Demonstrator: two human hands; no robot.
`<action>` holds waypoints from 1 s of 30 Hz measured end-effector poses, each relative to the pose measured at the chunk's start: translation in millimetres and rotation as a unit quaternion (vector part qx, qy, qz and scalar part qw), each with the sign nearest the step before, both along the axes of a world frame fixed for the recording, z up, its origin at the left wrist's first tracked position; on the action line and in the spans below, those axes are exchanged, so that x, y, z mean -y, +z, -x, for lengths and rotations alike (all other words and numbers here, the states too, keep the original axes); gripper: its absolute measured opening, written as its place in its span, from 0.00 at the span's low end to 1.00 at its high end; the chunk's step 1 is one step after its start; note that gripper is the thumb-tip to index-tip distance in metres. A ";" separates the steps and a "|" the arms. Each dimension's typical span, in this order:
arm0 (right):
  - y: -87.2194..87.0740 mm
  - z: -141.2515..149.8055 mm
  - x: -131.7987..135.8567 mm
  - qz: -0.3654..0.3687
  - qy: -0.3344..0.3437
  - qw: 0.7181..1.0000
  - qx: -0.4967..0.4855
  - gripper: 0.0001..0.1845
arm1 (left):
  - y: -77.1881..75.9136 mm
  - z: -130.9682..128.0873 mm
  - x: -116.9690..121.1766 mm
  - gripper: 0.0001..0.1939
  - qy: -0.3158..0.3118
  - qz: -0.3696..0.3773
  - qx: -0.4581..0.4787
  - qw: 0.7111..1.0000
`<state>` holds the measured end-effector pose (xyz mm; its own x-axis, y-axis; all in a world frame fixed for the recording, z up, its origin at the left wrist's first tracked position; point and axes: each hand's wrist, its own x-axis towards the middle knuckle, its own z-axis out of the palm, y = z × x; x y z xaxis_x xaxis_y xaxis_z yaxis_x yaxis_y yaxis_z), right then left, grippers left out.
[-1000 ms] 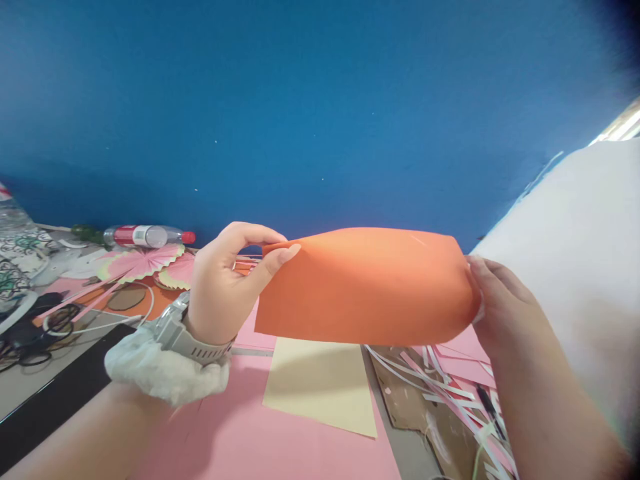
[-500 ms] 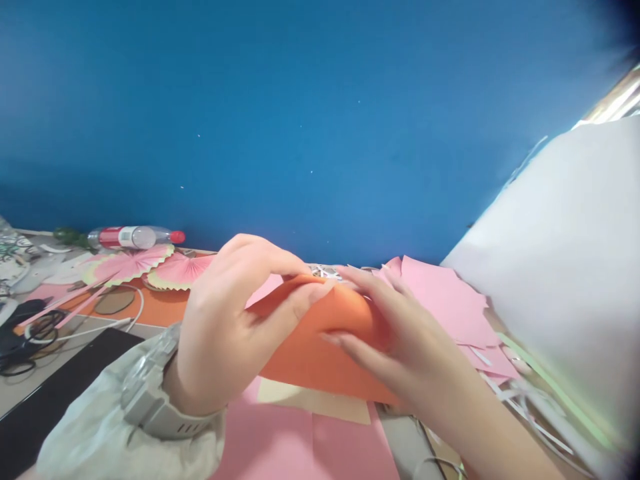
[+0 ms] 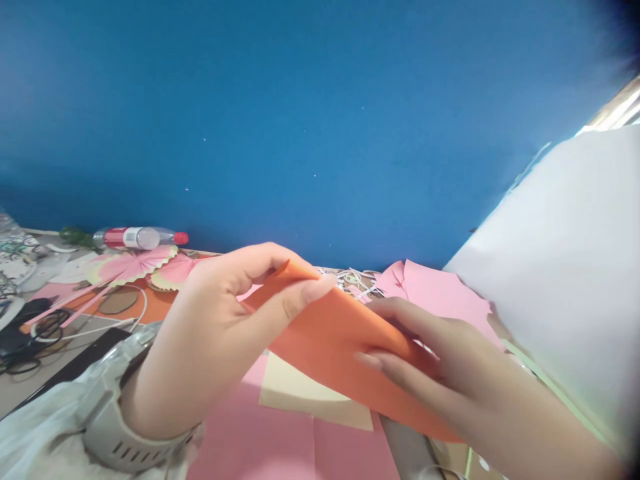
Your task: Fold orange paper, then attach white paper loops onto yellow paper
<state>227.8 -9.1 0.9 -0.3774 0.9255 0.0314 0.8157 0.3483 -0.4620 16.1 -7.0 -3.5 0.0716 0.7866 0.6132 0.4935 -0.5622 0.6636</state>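
Observation:
A folded sheet of orange paper (image 3: 340, 347) is held up between both hands, tilted down to the right. My left hand (image 3: 235, 307), with a watch (image 3: 120, 413) at the wrist, pinches its upper left edge, thumb in front and fingers behind. My right hand (image 3: 440, 367) grips the right part, its thumb on the near face and its fingers over the folded top edge. Below the orange paper lie a small cream sheet (image 3: 300, 393) and a larger pink sheet (image 3: 270, 440) with a crease.
Pink and cream paper fans (image 3: 135, 263) and a lying plastic bottle (image 3: 140, 238) are at the back left, with black cables (image 3: 45, 333) nearer. Pink sheets (image 3: 440, 293) and paper scraps (image 3: 357, 281) lie behind. A blue panel (image 3: 320, 133) rises at the back; a white surface (image 3: 570, 267) stands right.
My right hand has moved right and down along the orange paper, which now slopes down to the right with a straighter top edge. My left hand keeps its pinch.

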 end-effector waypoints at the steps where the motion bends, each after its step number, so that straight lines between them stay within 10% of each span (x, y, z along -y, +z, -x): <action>1: 2.2 -1.3 1.0 0.014 -0.007 1.000 -0.003 0.09 | 0.3 0.3 0.9 0.04 0.014 0.003 0.011 1.000; 12: 2.8 -8.4 1.8 0.119 0.023 0.989 -0.090 0.19 | 6.1 2.1 4.0 0.02 -0.030 0.050 0.045 0.997; 23: -9.0 -7.5 -8.8 0.085 0.047 0.995 -0.008 0.18 | -1.5 3.8 -5.1 0.14 0.059 0.028 -0.009 0.998; 30: -10.5 -11.9 -10.0 0.034 0.004 0.998 -0.058 0.21 | -2.5 14.5 -8.5 0.10 -0.063 0.182 0.030 0.981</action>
